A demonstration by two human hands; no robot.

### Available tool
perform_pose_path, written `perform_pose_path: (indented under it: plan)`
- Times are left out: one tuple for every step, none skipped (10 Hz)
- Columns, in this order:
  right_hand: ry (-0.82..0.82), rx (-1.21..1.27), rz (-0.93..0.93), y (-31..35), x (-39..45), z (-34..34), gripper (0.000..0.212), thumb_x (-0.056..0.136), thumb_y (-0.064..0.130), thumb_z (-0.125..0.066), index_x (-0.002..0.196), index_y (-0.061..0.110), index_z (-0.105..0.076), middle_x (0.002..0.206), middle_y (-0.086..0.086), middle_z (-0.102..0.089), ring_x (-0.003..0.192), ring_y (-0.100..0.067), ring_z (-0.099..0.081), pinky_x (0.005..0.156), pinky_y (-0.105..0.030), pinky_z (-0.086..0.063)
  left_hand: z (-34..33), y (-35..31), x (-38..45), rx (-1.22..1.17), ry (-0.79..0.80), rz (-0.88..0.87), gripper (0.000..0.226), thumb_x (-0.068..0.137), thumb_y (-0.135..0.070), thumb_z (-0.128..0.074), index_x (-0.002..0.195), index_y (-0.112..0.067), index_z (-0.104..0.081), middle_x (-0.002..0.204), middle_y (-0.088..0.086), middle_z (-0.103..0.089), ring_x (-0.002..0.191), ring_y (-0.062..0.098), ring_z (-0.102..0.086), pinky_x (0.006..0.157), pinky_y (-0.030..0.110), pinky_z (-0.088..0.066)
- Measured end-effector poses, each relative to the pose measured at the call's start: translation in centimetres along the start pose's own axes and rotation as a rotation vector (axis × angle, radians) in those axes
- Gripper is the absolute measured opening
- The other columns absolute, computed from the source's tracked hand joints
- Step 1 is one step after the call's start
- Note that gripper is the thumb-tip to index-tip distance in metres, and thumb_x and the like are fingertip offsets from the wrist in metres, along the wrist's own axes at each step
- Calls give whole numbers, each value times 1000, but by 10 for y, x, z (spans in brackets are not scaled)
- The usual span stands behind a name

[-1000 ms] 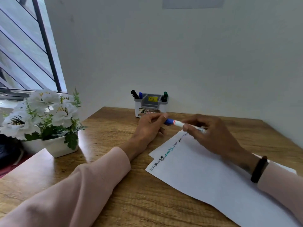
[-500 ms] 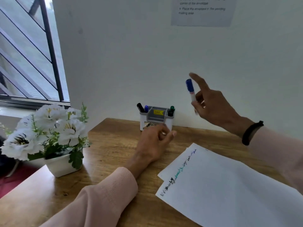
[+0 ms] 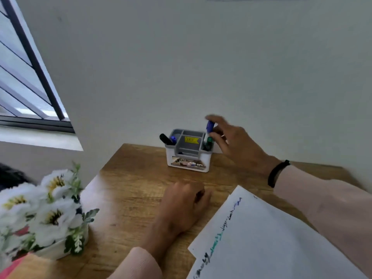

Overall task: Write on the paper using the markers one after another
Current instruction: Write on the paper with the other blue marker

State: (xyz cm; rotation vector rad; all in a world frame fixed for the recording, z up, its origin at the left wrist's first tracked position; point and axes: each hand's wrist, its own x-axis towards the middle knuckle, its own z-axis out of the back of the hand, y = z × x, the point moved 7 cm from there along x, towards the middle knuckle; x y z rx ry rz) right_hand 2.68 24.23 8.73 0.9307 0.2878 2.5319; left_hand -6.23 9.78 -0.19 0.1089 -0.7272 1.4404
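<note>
My right hand (image 3: 234, 143) holds a capped blue marker (image 3: 209, 127) upright over the right compartment of the white and grey marker holder (image 3: 188, 158) at the back of the wooden table (image 3: 130, 188). A green marker (image 3: 209, 142) stands in that same compartment. At the holder's left end stand a black marker (image 3: 165, 139) and another blue marker (image 3: 173, 139). My left hand (image 3: 185, 204) rests curled on the table, left of the white paper (image 3: 267, 242), with nothing visible in it. The paper carries a line of black, green and blue writing along its left edge.
A white pot of white artificial flowers (image 3: 46, 214) stands at the table's left edge. The wall rises just behind the holder, and a window (image 3: 22, 87) is at the far left. A second sheet lies under the paper.
My right hand has carried the blue marker from the paper up and then down to the holder's right compartment. My left hand let go of the marker's cap end and stayed on the table.
</note>
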Motion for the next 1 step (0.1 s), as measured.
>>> perform_pose_path:
  plan:
    - [263,-196,-7,3,-1,0,58,102,45,-36,153,21,-48,128,-12,-71,109,-28,-69,92,-42,-57,-2,0,2,65,101,106,40,99,-46,-56,65,-32,-41,56,-19,-41,45,3,-34,48,12,-17]
